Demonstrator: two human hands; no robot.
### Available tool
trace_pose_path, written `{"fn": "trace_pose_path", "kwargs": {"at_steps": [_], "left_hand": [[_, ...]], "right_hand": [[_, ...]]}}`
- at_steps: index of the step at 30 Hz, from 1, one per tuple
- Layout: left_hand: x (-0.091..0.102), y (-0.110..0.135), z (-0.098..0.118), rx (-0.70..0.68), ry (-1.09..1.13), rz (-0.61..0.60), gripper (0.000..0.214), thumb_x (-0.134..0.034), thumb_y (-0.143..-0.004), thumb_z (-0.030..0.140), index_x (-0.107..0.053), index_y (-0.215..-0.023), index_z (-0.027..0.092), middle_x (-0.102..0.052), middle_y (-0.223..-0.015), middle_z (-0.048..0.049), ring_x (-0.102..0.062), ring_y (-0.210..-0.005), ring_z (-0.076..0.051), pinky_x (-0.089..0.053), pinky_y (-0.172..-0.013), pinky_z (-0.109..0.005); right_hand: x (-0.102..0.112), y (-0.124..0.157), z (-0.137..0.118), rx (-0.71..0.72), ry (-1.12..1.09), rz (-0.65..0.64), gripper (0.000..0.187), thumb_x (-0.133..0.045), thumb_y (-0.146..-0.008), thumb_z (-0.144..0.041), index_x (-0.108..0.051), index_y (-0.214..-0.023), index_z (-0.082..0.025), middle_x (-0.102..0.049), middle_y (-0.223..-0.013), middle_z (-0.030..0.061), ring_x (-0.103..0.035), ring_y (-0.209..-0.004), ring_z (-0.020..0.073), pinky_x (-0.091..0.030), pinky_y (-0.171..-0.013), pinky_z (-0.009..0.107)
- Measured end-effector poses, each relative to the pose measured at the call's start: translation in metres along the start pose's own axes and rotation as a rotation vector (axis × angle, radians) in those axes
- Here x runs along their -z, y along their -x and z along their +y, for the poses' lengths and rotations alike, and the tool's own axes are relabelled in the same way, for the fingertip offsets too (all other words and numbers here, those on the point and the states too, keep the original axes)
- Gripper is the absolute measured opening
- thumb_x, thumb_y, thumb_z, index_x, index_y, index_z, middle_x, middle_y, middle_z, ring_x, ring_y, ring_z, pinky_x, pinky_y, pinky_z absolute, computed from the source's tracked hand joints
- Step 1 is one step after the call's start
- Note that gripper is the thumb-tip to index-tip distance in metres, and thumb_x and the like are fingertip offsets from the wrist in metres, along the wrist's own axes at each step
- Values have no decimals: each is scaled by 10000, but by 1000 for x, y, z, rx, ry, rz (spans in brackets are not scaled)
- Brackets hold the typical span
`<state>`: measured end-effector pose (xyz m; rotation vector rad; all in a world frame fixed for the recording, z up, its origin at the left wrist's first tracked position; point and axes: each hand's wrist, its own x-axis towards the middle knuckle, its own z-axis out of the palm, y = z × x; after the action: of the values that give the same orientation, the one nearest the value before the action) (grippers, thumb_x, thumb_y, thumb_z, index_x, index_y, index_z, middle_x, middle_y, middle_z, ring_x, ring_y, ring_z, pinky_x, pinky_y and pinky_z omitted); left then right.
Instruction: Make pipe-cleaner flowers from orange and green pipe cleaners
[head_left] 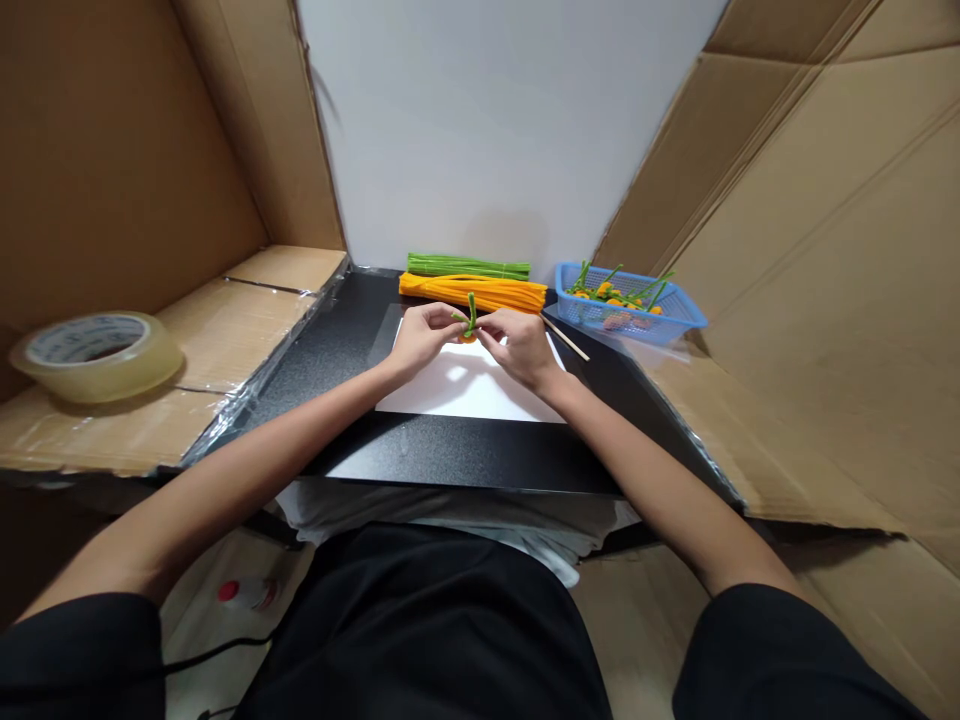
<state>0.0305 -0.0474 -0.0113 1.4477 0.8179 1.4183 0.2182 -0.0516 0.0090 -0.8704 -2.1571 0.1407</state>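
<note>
Between my fingertips is a small pipe-cleaner piece (pixel 471 318), green stems on top of an orange curl. My left hand (pixel 426 340) pinches it from the left side. From the other side my right hand (pixel 521 345) grips it too, thumb and fingers together. Both hands are over a white sheet (pixel 465 390) on the black table. Just behind them lie a bundle of orange pipe cleaners (pixel 480 292) and, farther back, a bundle of green pipe cleaners (pixel 469 266).
A blue plastic basket (pixel 675 318) at the back right holds several green-and-orange pieces. A thin wooden stick (pixel 566 338) lies beside it. On the left cardboard ledge rests a big roll of clear tape (pixel 142 365). Cardboard walls flank both sides; a red-capped bottle (pixel 244 593) is below.
</note>
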Motion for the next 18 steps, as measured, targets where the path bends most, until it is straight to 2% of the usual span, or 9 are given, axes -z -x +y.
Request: {"fn": "trace_pose_path", "kwargs": {"at_steps": [5, 10, 13, 18], "left_hand": [[0, -1, -3, 21, 16, 29, 405, -919, -588, 366, -720, -847, 127, -762, -796, -69, -738, -761, -197, -623, -749, -350], [-2, 2, -1, -39, -28, 34, 368, -887, -649, 335, -707, -899, 134, -770, -859, -79, -749, -806, -203, -625, -794, -363], [-2, 3, 0, -50, -24, 25, 366, -896, -645, 361, -706, -856, 130, -771, -852, -89, -746, -806, -204, -616, -807, -365], [-1, 3, 0, 38, 33, -25, 437, -917, -607, 440, -723, -858, 139, -765, -838, -76, -735, -787, -197, -616, -791, -372]], "right_hand": [[-4, 1, 1, -52, -19, 24, 138, -641, -887, -201, -768, -925, -164, -750, -822, 79, -665, -703, 197, -509, -728, 326], [-6, 1, -1, -63, 54, 36, 109, -645, -881, -197, -750, -894, -170, -738, -811, 74, -654, -711, 199, -505, -724, 326], [-6, 2, -2, -20, 134, 45, 120, -631, -900, -198, -742, -904, -153, -731, -813, 85, -648, -713, 199, -492, -715, 318], [-6, 4, -1, 120, 362, 4, 194, -550, -957, -187, -740, -931, -153, -724, -841, 106, -645, -767, 217, -455, -708, 317]]}}
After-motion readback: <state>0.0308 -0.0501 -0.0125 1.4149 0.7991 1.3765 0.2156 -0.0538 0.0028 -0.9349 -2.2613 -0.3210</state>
